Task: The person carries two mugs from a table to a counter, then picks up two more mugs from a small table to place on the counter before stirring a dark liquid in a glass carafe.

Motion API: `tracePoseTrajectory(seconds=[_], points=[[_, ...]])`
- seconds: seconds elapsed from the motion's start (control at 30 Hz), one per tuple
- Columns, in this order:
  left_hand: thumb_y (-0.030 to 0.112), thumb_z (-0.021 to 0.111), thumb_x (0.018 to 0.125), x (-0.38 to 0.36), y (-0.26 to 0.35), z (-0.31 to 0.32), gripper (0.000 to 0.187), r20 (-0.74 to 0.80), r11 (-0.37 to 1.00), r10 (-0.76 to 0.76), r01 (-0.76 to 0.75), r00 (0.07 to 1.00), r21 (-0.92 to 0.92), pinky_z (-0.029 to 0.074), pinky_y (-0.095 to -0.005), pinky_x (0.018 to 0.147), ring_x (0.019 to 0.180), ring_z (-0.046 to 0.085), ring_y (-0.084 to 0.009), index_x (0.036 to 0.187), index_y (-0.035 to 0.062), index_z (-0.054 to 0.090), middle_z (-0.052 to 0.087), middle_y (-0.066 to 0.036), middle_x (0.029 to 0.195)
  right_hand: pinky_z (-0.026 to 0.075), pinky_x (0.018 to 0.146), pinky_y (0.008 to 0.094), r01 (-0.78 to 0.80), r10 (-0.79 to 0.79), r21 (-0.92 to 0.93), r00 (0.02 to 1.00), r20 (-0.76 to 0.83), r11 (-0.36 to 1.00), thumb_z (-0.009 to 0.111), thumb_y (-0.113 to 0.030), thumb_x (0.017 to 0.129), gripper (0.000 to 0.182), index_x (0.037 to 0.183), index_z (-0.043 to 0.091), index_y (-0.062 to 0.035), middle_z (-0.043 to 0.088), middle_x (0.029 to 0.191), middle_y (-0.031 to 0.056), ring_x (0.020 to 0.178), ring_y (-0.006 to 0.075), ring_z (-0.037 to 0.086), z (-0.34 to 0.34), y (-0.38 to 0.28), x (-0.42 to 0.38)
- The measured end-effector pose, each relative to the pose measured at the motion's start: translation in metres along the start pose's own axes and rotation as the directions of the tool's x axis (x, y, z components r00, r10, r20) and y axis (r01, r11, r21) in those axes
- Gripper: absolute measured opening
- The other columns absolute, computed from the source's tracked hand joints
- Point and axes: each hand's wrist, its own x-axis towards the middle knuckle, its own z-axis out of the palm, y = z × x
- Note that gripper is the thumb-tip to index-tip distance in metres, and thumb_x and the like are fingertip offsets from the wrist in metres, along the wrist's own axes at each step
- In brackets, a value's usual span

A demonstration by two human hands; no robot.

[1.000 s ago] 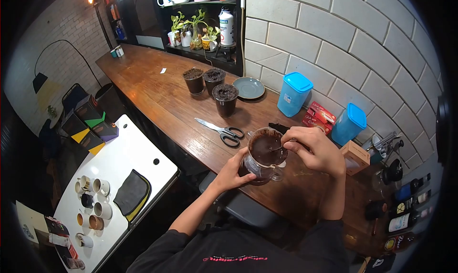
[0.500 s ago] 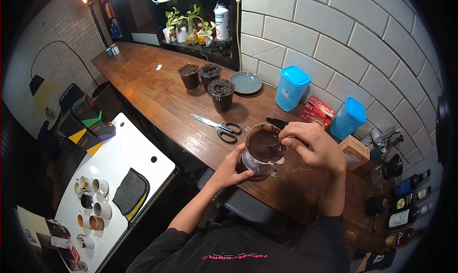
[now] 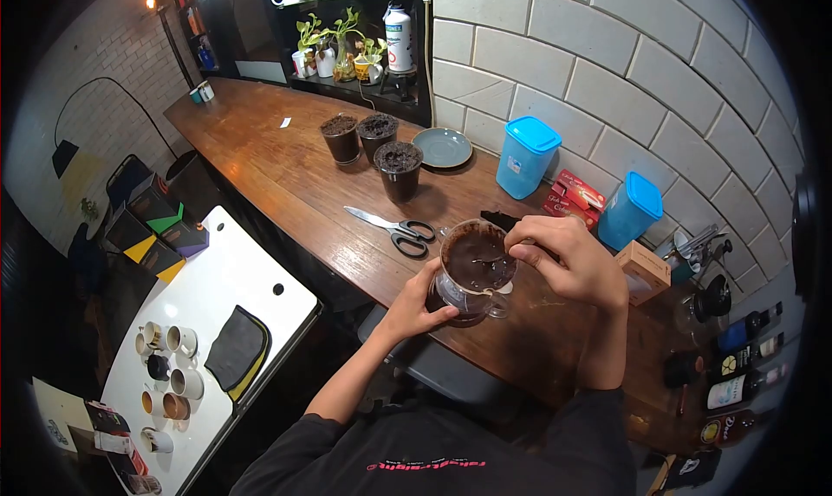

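A clear glass coffee dripper (image 3: 447, 252), full of wet dark-brown coffee slurry (image 3: 475, 260), sits on a glass server (image 3: 472, 312) at the table's near edge. My left hand (image 3: 414, 307) is wrapped round the glass from the left, thumb in front. Above the right rim, my right hand (image 3: 568, 258) pinches a thin spoon (image 3: 500, 258) that dips into the slurry; its lower end is hidden. Scissors (image 3: 397, 233) with black handles lie just beyond the glass. Something black, partly covered by my right hand, lies behind it.
Several cups of dark grounds (image 3: 399, 174) stand beyond the scissors, near a grey plate (image 3: 443, 149). Along the tiled wall are blue canisters (image 3: 527, 160), red boxes (image 3: 575, 193) and a cardboard box (image 3: 643, 272). Bottles (image 3: 737, 392) stand far right; a white table (image 3: 260, 275) with mugs is left.
The view has shifted slightly. My right hand and the spoon have moved only a little over the slurry, and my left hand keeps its hold on the glass.
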Motion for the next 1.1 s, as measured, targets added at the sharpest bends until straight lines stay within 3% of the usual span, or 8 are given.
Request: tracePoseTrajectory(seconds=[0.57, 0.63, 0.77, 0.87, 0.93, 0.97, 1.03, 1.1], points=[[0.037, 0.077, 0.079, 0.0003, 0.0005, 0.0006, 0.084, -0.011, 1.0, 0.01, -0.01, 1.0, 0.008, 0.04, -0.0412, 0.104, 0.126, 0.053, -0.0384, 0.142, 0.0003, 0.036, 0.055, -0.025, 0.131, 0.046, 0.068, 0.0425, 0.023, -0.023, -0.005, 0.999, -0.027, 1.0, 0.06, -0.011, 0.091, 0.012, 0.094, 0.06, 0.001, 0.059, 0.08, 0.0169, 0.078, 0.0365, 0.06, 0.0028, -0.0015, -0.0016], [0.037, 0.077, 0.079, 0.0009, 0.0013, 0.0004, 0.084, -0.014, 1.0, 0.019, -0.018, 1.0, 0.025, 0.04, -0.0415, 0.104, 0.125, 0.053, -0.0388, 0.142, 0.0004, 0.035, 0.055, -0.025, 0.131, 0.048, 0.072, 0.0378, -0.018, 0.022, -0.088, 0.999, 0.043, 0.996, 0.057, -0.007, 0.092, 0.01, 0.095, 0.061, 0.0022, 0.062, 0.085, 0.0154, 0.081, 0.0324, 0.062, 0.0006, -0.0028, -0.0025], [0.038, 0.077, 0.079, 0.001, 0.0005, 0.0012, 0.085, -0.019, 0.999, 0.021, -0.02, 1.0, 0.025, 0.04, -0.0417, 0.104, 0.125, 0.053, -0.0392, 0.142, 0.0008, 0.035, 0.055, -0.025, 0.132, 0.047, 0.072, 0.0381, -0.001, 0.002, -0.022, 0.999, 0.036, 1.0, 0.057, -0.007, 0.093, 0.01, 0.094, 0.061, 0.0018, 0.061, 0.085, 0.0154, 0.081, 0.0326, 0.062, 0.0012, -0.0056, -0.001], [0.039, 0.077, 0.079, 0.0005, 0.0002, 0.0016, 0.085, -0.018, 1.0, 0.013, -0.012, 1.0, 0.018, 0.041, -0.0421, 0.103, 0.124, 0.054, -0.0393, 0.142, 0.0013, 0.035, 0.055, -0.025, 0.131, 0.047, 0.072, 0.0382, -0.046, 0.046, -0.095, 0.999, -0.002, 0.994, 0.057, -0.007, 0.093, 0.01, 0.094, 0.06, 0.0014, 0.061, 0.085, 0.0153, 0.081, 0.0323, 0.062, 0.0032, -0.0038, -0.0021], [0.055, 0.073, 0.078, 0.0003, -0.0002, 0.0016, 0.098, 0.001, 0.998, -0.063, 0.063, 0.998, -0.01, 0.038, -0.0413, 0.106, 0.127, 0.05, -0.0362, 0.143, -0.0053, 0.032, 0.052, -0.025, 0.133, 0.047, 0.071, 0.0383, -0.005, 0.007, -0.054, 1.0, 0.03, 0.999, 0.057, -0.008, 0.092, 0.01, 0.094, 0.06, 0.0012, 0.061, 0.085, 0.0151, 0.081, 0.0323, 0.062, 0.0025, -0.0023, -0.0016], [0.055, 0.073, 0.078, 0.0002, -0.0005, 0.0015, 0.098, 0.003, 0.998, -0.064, 0.064, 0.998, -0.01, 0.038, -0.0413, 0.106, 0.127, 0.05, -0.0362, 0.143, -0.0053, 0.032, 0.052, -0.025, 0.133, 0.047, 0.071, 0.0383, -0.006, 0.008, -0.052, 1.0, 0.029, 0.999, 0.057, -0.008, 0.092, 0.01, 0.094, 0.06, 0.0012, 0.061, 0.085, 0.0151, 0.081, 0.0323, 0.062, 0.0032, -0.0021, -0.0017], [0.041, 0.077, 0.079, -0.0002, -0.0013, 0.0019, 0.084, -0.032, 0.998, 0.016, -0.014, 0.999, 0.059, 0.043, -0.0426, 0.101, 0.121, 0.056, -0.0397, 0.14, 0.002, 0.036, 0.057, -0.025, 0.127, 0.047, 0.07, 0.0427, 0.001, -0.001, -0.044, 1.0, -0.017, 0.999, 0.06, -0.013, 0.092, 0.015, 0.098, 0.06, 0.0011, 0.06, 0.083, 0.0162, 0.08, 0.036, 0.06, 0.0048, -0.0019, -0.0022], [0.041, 0.077, 0.079, 0.0001, -0.0003, 0.0023, 0.084, -0.034, 0.999, 0.013, -0.012, 0.999, 0.05, 0.043, -0.0425, 0.101, 0.12, 0.056, -0.0399, 0.14, 0.0021, 0.036, 0.057, -0.025, 0.127, 0.047, 0.071, 0.0428, 0.011, -0.011, -0.057, 1.0, -0.006, 0.998, 0.06, -0.013, 0.092, 0.015, 0.098, 0.06, 0.001, 0.06, 0.083, 0.0161, 0.081, 0.0361, 0.06, 0.0049, -0.0005, -0.0031]])
